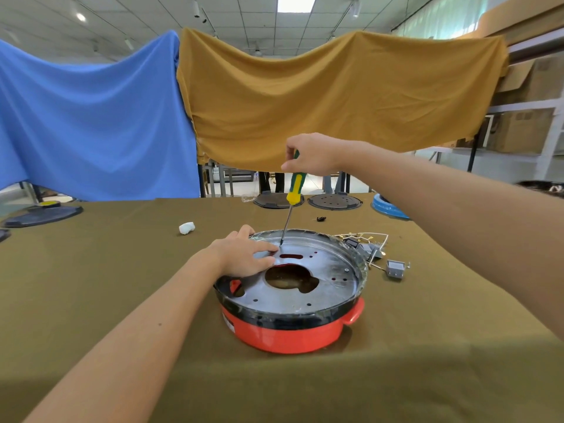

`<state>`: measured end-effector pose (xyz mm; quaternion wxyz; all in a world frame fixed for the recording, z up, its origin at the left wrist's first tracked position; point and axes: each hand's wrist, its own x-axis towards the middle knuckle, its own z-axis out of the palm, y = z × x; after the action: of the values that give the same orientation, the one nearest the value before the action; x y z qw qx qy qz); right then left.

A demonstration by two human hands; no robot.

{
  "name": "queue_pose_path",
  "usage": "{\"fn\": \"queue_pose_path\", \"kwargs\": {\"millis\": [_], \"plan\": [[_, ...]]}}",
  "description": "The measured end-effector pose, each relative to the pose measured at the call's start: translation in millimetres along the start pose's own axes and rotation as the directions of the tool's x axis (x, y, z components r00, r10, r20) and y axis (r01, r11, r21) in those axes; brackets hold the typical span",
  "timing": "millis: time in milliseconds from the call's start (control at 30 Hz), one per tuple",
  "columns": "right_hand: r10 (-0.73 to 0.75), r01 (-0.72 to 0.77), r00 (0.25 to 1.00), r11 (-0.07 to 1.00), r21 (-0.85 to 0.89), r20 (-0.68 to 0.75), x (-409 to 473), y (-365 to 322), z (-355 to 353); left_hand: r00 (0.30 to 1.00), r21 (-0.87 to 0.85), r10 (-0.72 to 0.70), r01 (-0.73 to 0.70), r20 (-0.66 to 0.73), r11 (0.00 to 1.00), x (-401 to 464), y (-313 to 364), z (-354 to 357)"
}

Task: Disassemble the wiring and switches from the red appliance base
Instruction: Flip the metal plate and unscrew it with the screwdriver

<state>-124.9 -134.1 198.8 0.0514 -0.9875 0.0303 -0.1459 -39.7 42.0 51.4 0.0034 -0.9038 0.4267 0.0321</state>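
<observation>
Gripping the screwdriver (294, 190) near-upright, the right hand (311, 154) sets its tip on the red appliance base (290, 331) beside the flat, pressing left hand (244, 254).

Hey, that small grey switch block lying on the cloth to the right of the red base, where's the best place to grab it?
Judging by its pose, pinch the grey switch block across its two flat side faces, coming straight down from above. It lies apart from the red base, with thin wires trailing toward the far left, so its near and right sides are free.
</observation>
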Motion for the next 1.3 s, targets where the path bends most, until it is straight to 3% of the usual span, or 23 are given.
{"fn": "queue_pose_path", "kwargs": {"millis": [133, 333, 500, 667, 767, 933, 1100, 1300], "plan": [[-0.033, 0.004, 0.996, 0.950, 0.314, 0.086, -2.7, 0.8, -5.9, 1.000, 0.006, -0.006, 0.006, -0.007, 1.000, 0.4, -0.7, 0.8], [0.087, -0.088, 0.994, 0.996, 0.024, 0.062, -0.4, 2.8, -5.0, 1.000, 0.001, -0.002, 0.002, -0.006, 1.000, 0.8, -1.2, 0.7], [0.036, -0.058, 0.996, 0.951, 0.305, 0.076, -3.7, 5.1, -5.2, 1.000, -0.002, -0.007, 0.007, -0.001, 1.000, 1.3, -1.3, -0.3], [0.046, -0.061, 0.995, 0.980, 0.192, 0.086, -9.5, 6.4, -4.4, 1.000, 0.000, -0.015, 0.015, 0.002, 1.000, 0.8, -1.1, 0.1], [0.055, -0.054, 0.998, 0.993, 0.105, -0.007, -10.1, 8.7, 1.3, 1.000, -0.001, -0.017, 0.017, 0.004, 1.000, 0.5, -0.6, -0.4], [0.048, -0.053, 0.999, 0.920, 0.389, 0.023, -13.0, 11.3, 2.9, 1.000, 0.004, -0.023, 0.023, 0.008, 1.000, -0.1, 0.2, -1.0], [0.062, -0.062, 0.998, 0.974, 0.216, 0.004, -14.0, 9.9, 3.1, 1.000, 0.005, -0.021, 0.021, 0.010, 1.000, 0.1, 0.5, -1.4], [0.038, -0.046, 0.999, 0.915, 0.402, 0.027, -14.8, 11.7, 2.6, 1.000, -0.004, -0.022, 0.022, 0.006, 1.000, -0.4, -0.5, -0.7]]}}
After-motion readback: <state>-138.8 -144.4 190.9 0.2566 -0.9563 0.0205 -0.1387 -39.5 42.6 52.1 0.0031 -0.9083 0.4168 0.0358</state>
